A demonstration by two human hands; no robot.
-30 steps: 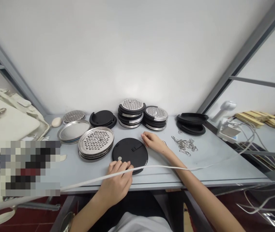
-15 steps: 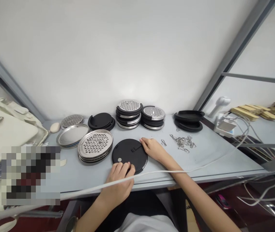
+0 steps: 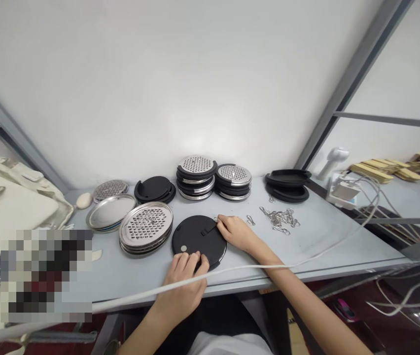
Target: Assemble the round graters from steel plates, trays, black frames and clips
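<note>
**Black disc under both your hands**

Black plastic, round and flat: the disc (image 3: 198, 238) lies at the centre of the frame, near the front edge of the grey table (image 3: 328, 246). It carries a small pale dot low on its left side and a short raised tab near its upper right.

Your left hand (image 3: 184, 283) sits at the lower centre, fingers laid flat and slightly spread over the disc's near rim; they press on it rather than close round it. Your right hand (image 3: 234, 231) comes in from the lower right and rests at the disc's right edge, fingertips bunched together beside the tab. Whether they pinch something small there, you cannot tell from this view.

A white cable (image 3: 254, 268) runs across the lower frame, over your left hand and right forearm, and climbs away to the right.

Just left of the disc is a pile of perforated steel plates (image 3: 146, 227), and beyond it, further left, a pile of plain steel trays (image 3: 111, 211). Along the back wall stand a black ring stack (image 3: 155, 189), two stacks of assembled grater lids (image 3: 196, 176) just right of it, and black shells (image 3: 287, 185) at the upper right. A loose heap of wire clips (image 3: 278, 218) lies right of your right hand, near but apart from it. A cream bag (image 3: 6, 197) fills the left edge.
</note>
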